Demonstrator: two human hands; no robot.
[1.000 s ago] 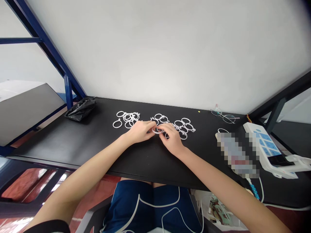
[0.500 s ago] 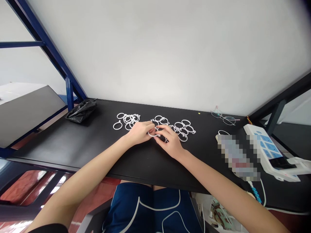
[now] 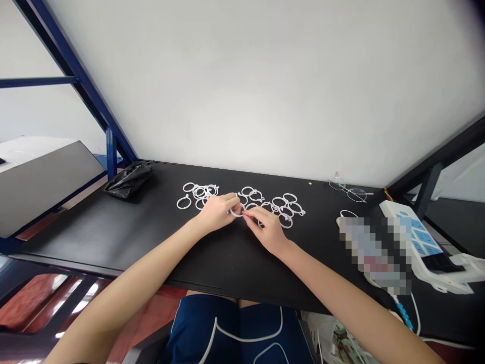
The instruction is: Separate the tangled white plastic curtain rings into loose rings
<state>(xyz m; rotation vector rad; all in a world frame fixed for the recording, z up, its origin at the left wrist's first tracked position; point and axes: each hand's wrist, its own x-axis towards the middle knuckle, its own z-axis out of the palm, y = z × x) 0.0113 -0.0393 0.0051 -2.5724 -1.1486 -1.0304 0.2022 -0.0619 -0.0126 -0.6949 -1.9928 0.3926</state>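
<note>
- Left hand (image 3: 220, 212): grip closed on a white ring (image 3: 236, 216).
- Right hand (image 3: 267, 228): grip pinching its 4 o'clock edge.
- Loose rings (image 3: 199, 192) at 10 o'clock.

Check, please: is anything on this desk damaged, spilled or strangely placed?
Nothing looks damaged or spilled. A tiny yellow speck looks odd: it lies alone near the wall, away from the white rings. The pixelated object beside the power strip cannot be judged.

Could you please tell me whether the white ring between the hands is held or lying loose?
Held: the left hand grips the white ring; the right hand pinches its rim.
</note>
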